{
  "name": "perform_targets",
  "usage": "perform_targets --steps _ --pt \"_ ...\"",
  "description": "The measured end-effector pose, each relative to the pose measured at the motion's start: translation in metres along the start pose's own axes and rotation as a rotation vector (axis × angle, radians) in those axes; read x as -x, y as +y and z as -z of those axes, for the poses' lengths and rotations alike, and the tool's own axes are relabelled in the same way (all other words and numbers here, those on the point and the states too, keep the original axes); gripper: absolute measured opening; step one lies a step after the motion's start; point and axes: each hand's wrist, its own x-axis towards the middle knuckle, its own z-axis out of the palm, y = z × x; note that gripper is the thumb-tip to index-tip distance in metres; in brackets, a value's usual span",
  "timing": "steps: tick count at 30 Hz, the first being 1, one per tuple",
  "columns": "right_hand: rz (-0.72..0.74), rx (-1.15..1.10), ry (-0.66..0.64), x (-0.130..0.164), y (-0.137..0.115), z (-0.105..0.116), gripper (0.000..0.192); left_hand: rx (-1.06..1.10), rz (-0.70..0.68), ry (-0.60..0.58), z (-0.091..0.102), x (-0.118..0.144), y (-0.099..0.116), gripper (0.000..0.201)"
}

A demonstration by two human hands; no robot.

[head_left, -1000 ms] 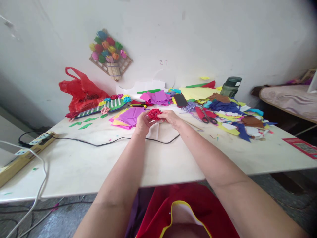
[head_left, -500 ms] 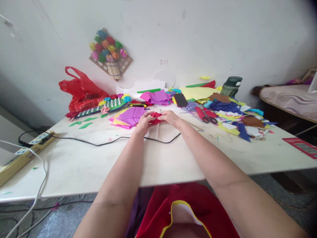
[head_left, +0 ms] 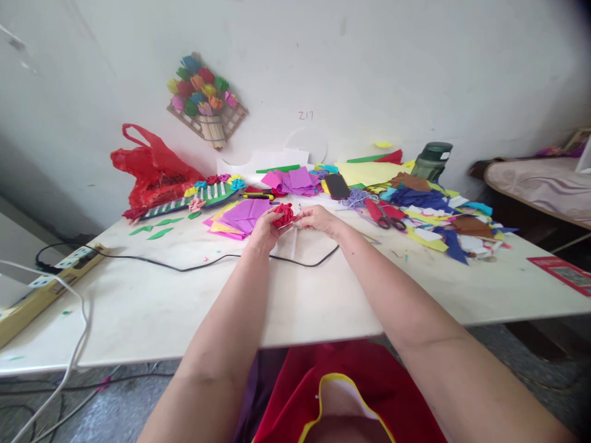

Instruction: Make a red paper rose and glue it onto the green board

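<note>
A red paper flower (head_left: 284,213) with ruffled petals is gripped in my left hand (head_left: 266,229), its fingers curled round the base. Close to its right side, my right hand (head_left: 318,220) has thumb and fingertips pinched together; what lies between them is too small to make out. Below the hands a thin pale strip (head_left: 294,241) shows against the table. A stack of purple, pink and yellow crepe paper (head_left: 240,218) lies just left of my left hand. Red-handled scissors (head_left: 384,218) rest to the right of my right hand.
A black cable (head_left: 184,269) crosses the table (head_left: 138,307) from a power strip (head_left: 74,271). Paper scraps (head_left: 434,215) and a green bottle (head_left: 431,161) are at right. A phone (head_left: 337,186) lies behind. At left stand a red bag (head_left: 152,163) and cut green leaves (head_left: 159,234).
The red flower has shifted slightly left and up and shows more fully in my left hand. My right hand has moved off the petals to a pinch beside it.
</note>
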Motion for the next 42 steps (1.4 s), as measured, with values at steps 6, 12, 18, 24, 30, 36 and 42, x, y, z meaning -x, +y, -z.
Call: perform_targets --steps 6,12,18,24,30,36,42 --pt "-0.017 0.04 0.048 0.004 -0.003 -0.003 0.009 0.019 -0.012 0.033 -0.002 0.001 0.001 0.027" --pt "-0.049 -0.025 0.111 0.006 -0.01 -0.004 0.005 0.013 -0.024 0.037 -0.003 0.001 0.0 0.025" --pt "-0.072 -0.043 0.115 0.008 -0.013 -0.009 0.012 -0.036 -0.052 -0.039 -0.002 0.0 -0.004 0.026" --pt "-0.065 -0.085 0.158 0.007 -0.011 -0.019 0.01 -0.153 -0.11 0.022 -0.007 0.003 -0.005 0.032" --pt "-0.027 -0.091 0.206 0.0 0.0 -0.021 0.004 -0.275 -0.163 0.032 -0.009 0.004 -0.007 0.027" --pt "-0.048 -0.063 0.232 -0.005 0.007 -0.02 0.007 -0.357 -0.199 0.051 -0.01 0.005 -0.008 0.024" --pt "-0.045 -0.069 0.255 -0.01 0.014 -0.017 0.006 -0.434 -0.154 0.059 -0.017 0.003 -0.003 0.02"
